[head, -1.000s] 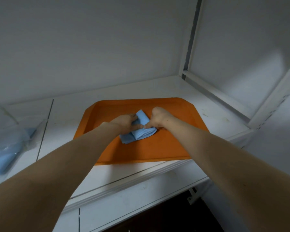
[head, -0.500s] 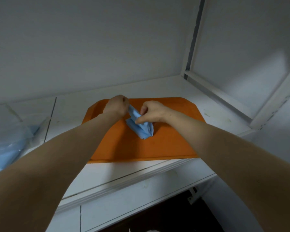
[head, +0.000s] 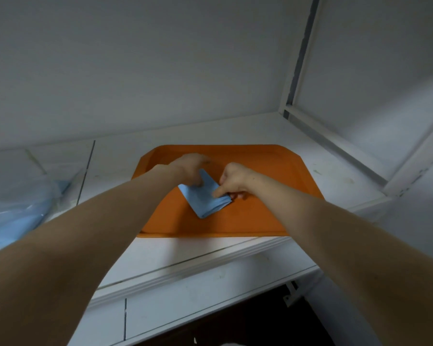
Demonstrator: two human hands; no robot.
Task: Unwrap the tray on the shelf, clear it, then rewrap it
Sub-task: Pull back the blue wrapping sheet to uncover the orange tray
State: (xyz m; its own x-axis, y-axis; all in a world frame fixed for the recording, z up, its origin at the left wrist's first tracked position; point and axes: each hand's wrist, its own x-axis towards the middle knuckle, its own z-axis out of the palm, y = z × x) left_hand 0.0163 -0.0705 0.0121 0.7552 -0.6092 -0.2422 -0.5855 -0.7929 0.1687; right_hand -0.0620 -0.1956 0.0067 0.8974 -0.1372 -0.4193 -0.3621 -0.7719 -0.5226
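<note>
On shelf [head: 185, 253]: orange tray [head: 260, 216] lay flat near the front edge, unwrapped.
Head view, tray middle: folded blue cloth [head: 205, 201] lay on the tray floor, one corner toward the viewer.
Left hand [head: 190, 168]: blurred; fingers curled over cloth's far-left edge, gripping it.
Right hand [head: 235, 179]: thumb and fingers pinched together on cloth's right corner.
Far left: clear plastic bag [head: 18, 208] with blue material inside, well apart from tray.

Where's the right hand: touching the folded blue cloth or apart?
Touching. The head view shows the right hand pinching the right edge of the folded blue cloth, which lies on the orange tray.
</note>
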